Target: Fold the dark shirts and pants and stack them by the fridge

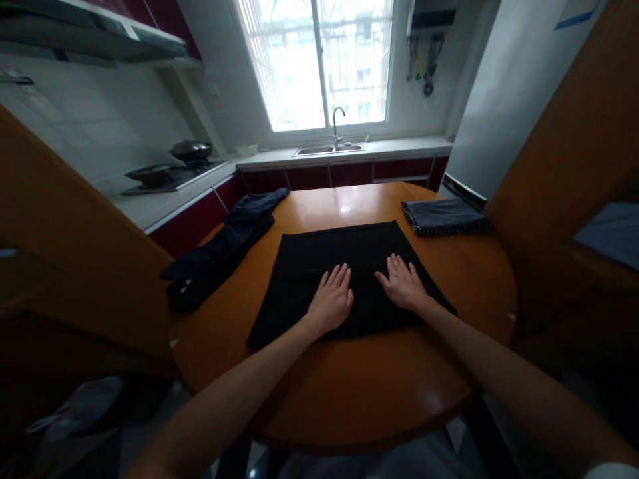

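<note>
A black piece of cloth [329,249], probably a folded garment, lies flat across the middle of the wooden table [349,392]. My left hand [331,299] rests palm down on it, left of its centre, with the fingers stretched forward. On the right part of the same cloth lies my right hand [402,285], also flat, its fingers spread and its thumb pointing inward. Neither hand grips anything. What lies under the palms is hidden.
Dark blue and black clothes [224,243] lie in a loose heap along the table's left edge. A folded grey cloth with a patterned trim [446,216] sits at the back right. Behind the table are a counter with a sink [329,150] and a stove with pans [192,152].
</note>
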{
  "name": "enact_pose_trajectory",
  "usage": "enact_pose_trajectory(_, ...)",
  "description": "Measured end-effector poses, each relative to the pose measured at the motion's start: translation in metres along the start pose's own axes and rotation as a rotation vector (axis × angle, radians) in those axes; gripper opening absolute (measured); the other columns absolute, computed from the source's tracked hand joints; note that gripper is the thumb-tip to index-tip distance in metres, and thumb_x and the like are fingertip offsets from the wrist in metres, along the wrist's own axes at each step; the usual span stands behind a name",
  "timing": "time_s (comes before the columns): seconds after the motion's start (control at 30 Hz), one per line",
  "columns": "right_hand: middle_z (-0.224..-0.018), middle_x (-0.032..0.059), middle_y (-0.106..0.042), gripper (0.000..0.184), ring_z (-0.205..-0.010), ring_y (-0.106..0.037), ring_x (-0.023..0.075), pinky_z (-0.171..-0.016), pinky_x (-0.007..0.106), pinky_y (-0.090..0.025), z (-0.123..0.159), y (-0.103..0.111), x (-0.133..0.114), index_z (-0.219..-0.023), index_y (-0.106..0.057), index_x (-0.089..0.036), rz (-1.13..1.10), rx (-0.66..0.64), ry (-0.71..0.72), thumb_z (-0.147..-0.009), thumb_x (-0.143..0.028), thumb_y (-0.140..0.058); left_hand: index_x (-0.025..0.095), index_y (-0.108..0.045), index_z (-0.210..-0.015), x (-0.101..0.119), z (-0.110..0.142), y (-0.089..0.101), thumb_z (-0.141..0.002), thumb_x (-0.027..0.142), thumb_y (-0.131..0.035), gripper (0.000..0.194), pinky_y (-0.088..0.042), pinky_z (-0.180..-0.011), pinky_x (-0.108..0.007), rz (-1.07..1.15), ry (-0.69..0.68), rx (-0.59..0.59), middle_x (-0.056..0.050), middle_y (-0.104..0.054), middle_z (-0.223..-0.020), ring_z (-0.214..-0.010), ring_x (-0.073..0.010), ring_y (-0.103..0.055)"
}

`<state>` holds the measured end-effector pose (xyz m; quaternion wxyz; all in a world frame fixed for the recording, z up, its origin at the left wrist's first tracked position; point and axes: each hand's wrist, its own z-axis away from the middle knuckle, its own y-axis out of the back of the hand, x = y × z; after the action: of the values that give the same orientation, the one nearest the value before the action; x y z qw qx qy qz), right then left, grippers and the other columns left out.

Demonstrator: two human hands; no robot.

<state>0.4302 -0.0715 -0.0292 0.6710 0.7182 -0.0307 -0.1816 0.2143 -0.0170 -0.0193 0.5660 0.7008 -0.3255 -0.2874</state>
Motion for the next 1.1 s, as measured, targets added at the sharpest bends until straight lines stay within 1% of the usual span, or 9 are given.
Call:
enact_pose_trajectory(0.13,-0.164,0.0197,-0.02,0.078,-0.153,-0.014,0.0289,-0.122,0.054,-0.009,-0.005,0.006,0.022,-0.155,-0.028,0.0,0.02,0.029,-0.114,-0.102,-0.057,-0.017,0.006,-0.034,-0.153,0.0,0.0,0.0,-0.102,0.031,-0.027,0.058,-0.019,-0.122,-0.045,-0.005,-0.005,0.003,-0.014,-0.025,-0.164,-0.152,-0.0255,-0.019)
enact_pose_trajectory(0.23,-0.161,0.0265,-0.023,0.079,-0.152,-0.017,0.0343,-0.121,0.054,-0.008,0.0,0.01,0.012,-0.151,-0.03,0.007,0.059,0.171,-0.155,-0.102,-0.054,-0.023,0.005,-0.034,-0.154,0.0,-0.001,-0.002,-0.102,0.031,-0.026,0.058,-0.019,-0.122,-0.046,-0.01,-0.008,0.011,-0.014,-0.025,-0.163,-0.152,-0.0261,-0.019)
enact_pose_trajectory(0.33,-0.162,0.024,-0.022,0.071,-0.153,-0.014,0.032,-0.122,0.051,-0.008,0.013,0.008,-0.019,-0.153,-0.029,0.004,0.049,0.284,0.057,-0.103,-0.046,-0.024,0.006,-0.033,-0.154,0.0,-0.001,-0.004,-0.102,0.03,-0.028,0.058,-0.019,-0.122,-0.046,-0.009,-0.006,0.011,-0.013,-0.024,-0.164,-0.152,-0.0262,-0.019)
enact_pose_trajectory(0.47,-0.163,0.0163,-0.023,0.062,-0.153,-0.014,0.026,-0.122,0.05,-0.013,0.025,-0.003,-0.053,-0.154,-0.031,-0.004,-0.002,0.154,0.367,-0.102,-0.037,-0.025,0.008,-0.031,-0.156,-0.001,-0.002,-0.004,-0.102,0.03,-0.026,0.058,-0.019,-0.122,-0.046,-0.006,-0.007,-0.008,-0.012,-0.024,-0.164,-0.152,-0.0257,-0.019)
enact_pose_trajectory(0.67,-0.164,0.0131,-0.021,0.062,-0.153,-0.015,0.0246,-0.122,0.053,-0.014,0.026,-0.007,-0.052,-0.155,-0.031,-0.007,-0.007,0.074,0.389,-0.1,-0.036,-0.028,0.016,-0.026,-0.158,-0.009,0.006,0.003,-0.104,0.042,-0.028,0.06,-0.015,-0.122,-0.051,0.01,0.035,-0.063,-0.009,-0.019,-0.165,-0.153,-0.0275,-0.014)
enact_pose_trajectory(0.77,-0.165,0.0119,-0.02,0.062,-0.153,-0.014,0.025,-0.121,0.054,-0.016,0.026,-0.006,-0.048,-0.155,-0.031,-0.008,-0.011,0.065,0.367,-0.1,-0.037,-0.028,0.02,-0.019,-0.16,-0.028,0.02,0.007,-0.103,0.054,-0.03,0.068,-0.016,-0.121,-0.055,0.044,0.14,-0.131,-0.008,-0.012,-0.167,-0.154,-0.0301,-0.009)
enact_pose_trajectory(0.9,-0.165,0.0105,-0.02,0.062,-0.153,-0.013,0.0249,-0.121,0.053,-0.016,0.026,-0.008,-0.047,-0.156,-0.031,-0.011,-0.03,0.057,0.366,-0.1,-0.038,-0.029,0.016,-0.01,-0.161,-0.068,0.049,0.012,-0.102,0.059,-0.025,0.075,-0.017,-0.122,-0.047,0.11,0.232,-0.189,-0.01,-0.013,-0.166,-0.154,-0.0259,-0.013)
enact_pose_trajectory(1.0,-0.166,0.0113,-0.017,0.064,-0.154,-0.012,0.0248,-0.121,0.051,-0.016,0.024,-0.01,-0.042,-0.157,-0.029,-0.012,-0.058,0.041,0.356,-0.1,-0.043,-0.029,0.012,-0.016,-0.16,-0.096,0.071,0.015,-0.102,0.059,-0.021,0.075,-0.017,-0.122,-0.047,0.101,0.313,-0.193,-0.013,-0.017,-0.165,-0.153,-0.0258,-0.015)
enact_pose_trajectory(1.1,-0.165,0.0157,-0.016,0.07,-0.153,-0.015,0.0262,-0.121,0.05,-0.016,0.018,-0.01,-0.028,-0.158,-0.025,-0.009,-0.074,0.033,0.269,-0.1,-0.049,-0.028,0.015,-0.023,-0.159,-0.111,0.083,0.017,-0.102,0.059,-0.023,0.073,-0.018,-0.121,-0.051,0.084,0.373,-0.179,-0.013,-0.017,-0.165,-0.153,-0.0274,-0.015)
